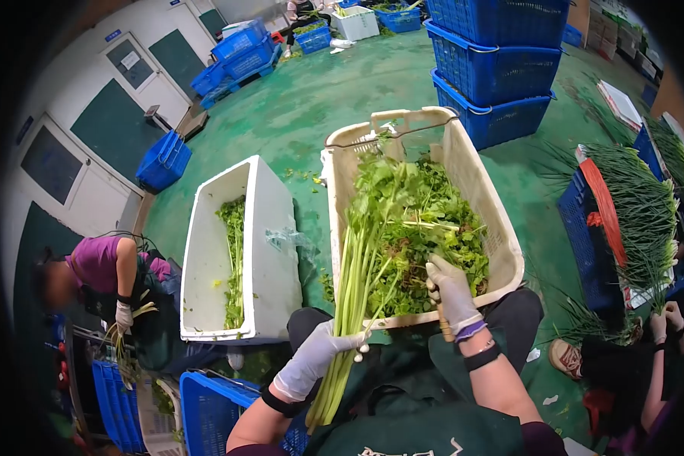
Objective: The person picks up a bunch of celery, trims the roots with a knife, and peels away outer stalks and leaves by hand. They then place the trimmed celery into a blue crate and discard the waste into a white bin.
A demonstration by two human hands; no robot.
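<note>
My left hand, in a whitish glove, is closed round a bunch of celery. Its pale stalks slant down past my wrist, and the leafy tops lie over a cream plastic crate. Loose leafy greens with some brown bits fill that crate in front of me. Also gloved, my right hand hangs over the crate's near right part, fingers curled round a wooden-handled tool. The tool's working end is hidden. To the left, a white foam box holds more green stalks.
Stacked blue crates stand beyond my crate. Green onions are piled at right, near another person's gloved hands. A co-worker bends at left, holding stalks. A blue crate touches my left side. Scraps dot the green floor.
</note>
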